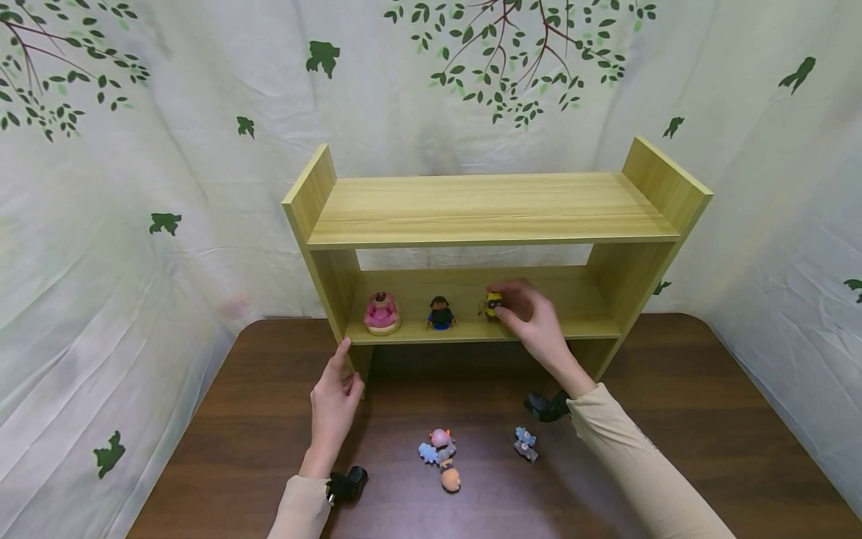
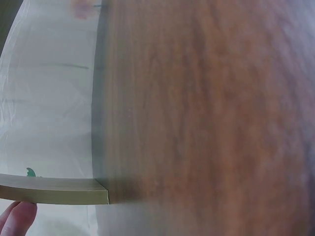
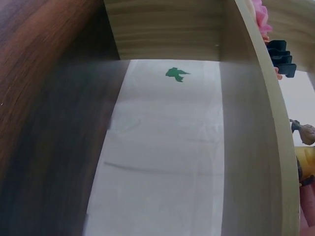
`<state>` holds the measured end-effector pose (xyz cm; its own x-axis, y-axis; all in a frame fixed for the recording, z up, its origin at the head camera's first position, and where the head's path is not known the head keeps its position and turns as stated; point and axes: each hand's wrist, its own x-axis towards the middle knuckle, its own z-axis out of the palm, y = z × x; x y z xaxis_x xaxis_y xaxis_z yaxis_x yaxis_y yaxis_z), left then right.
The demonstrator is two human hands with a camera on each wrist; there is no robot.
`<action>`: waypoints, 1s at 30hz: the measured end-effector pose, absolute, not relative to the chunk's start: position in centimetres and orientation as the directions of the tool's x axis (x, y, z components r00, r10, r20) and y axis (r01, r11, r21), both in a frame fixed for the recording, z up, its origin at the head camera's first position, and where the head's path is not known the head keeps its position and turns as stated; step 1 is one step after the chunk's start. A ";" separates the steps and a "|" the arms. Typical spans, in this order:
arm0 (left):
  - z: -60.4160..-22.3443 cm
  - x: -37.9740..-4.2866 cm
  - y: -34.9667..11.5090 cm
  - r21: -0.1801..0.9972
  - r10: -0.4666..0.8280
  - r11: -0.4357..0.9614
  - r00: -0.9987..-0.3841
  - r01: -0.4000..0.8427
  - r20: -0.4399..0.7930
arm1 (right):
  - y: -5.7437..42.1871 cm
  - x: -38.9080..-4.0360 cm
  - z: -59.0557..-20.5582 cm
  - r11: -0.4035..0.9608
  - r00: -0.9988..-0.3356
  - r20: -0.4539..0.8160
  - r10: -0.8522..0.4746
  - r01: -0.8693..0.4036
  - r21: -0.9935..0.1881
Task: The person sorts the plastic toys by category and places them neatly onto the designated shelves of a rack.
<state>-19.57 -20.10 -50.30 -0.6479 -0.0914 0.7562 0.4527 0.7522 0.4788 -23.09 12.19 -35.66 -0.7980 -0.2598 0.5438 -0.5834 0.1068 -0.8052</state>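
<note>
My right hand pinches a small yellow toy figure between thumb and fingers, at the front of the middle shelf. In the right wrist view, part of the yellow figure shows beyond the board's edge, fingertips below it. To its left on that shelf stand a dark-haired toy figure in blue and a pink bear figure. At the shelf unit's left side, my left hand touches the front edge with an extended index finger. Fingertips meet the side board in the left wrist view.
The wooden shelf unit stands on a dark brown table. In front lie a cluster with a pink toy, a blue toy and an orange toy. Blue-grey toys lie further right. A leaf-printed cloth hangs behind.
</note>
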 end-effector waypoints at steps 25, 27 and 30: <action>-50.4 -19.6 -20.2 0.494 -0.106 0.745 -0.652 0.447 0.750 | 12.4 -23.1 -36.1 0.106 -0.761 0.577 -0.296 -0.627 -0.772; -50.4 -19.6 -20.2 0.493 -0.106 0.746 -0.651 0.447 0.752 | 12.4 -23.1 -36.1 0.111 -0.760 0.577 -0.300 -0.628 -0.770; -50.4 -19.6 -20.2 0.491 -0.105 0.747 -0.650 0.448 0.753 | 12.5 -23.0 -36.0 0.118 -0.759 0.574 -0.307 -0.629 -0.768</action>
